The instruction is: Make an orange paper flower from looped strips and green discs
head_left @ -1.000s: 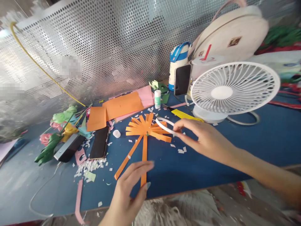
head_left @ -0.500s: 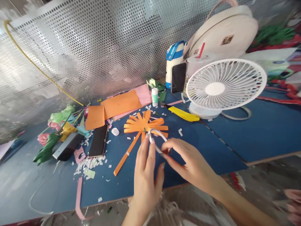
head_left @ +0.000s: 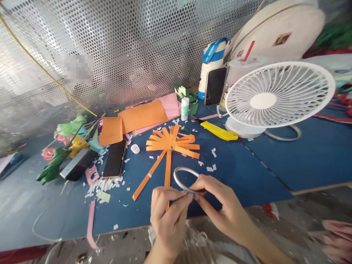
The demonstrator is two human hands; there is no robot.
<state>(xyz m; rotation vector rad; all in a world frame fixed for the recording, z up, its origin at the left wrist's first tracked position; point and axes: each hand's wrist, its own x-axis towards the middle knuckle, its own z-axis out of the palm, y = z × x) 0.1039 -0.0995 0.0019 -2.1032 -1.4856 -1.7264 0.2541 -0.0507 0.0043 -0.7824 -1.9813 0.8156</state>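
My right hand grips a thin roll of white tape by its near side, tilted above the table's front edge. Fingertips of my left hand are pinched at the same side of the roll, close to the right thumb; the tape's loose end is too small to make out. Just beyond the hands lies an orange paper flower of looped strips. Two of its strips stretch toward me flat: the left one carries a small white piece, and the right one runs down behind my left hand.
Around the flower are a yellow utility knife, a glue stick, its cap, orange paper, a phone and white scraps. A white fan stands right; paper flowers lie left.
The tape roll and both hands have drawn back toward me from the flower. My left fingers have closed into a pinch at the roll, and a second orange strip now lies stretched out.
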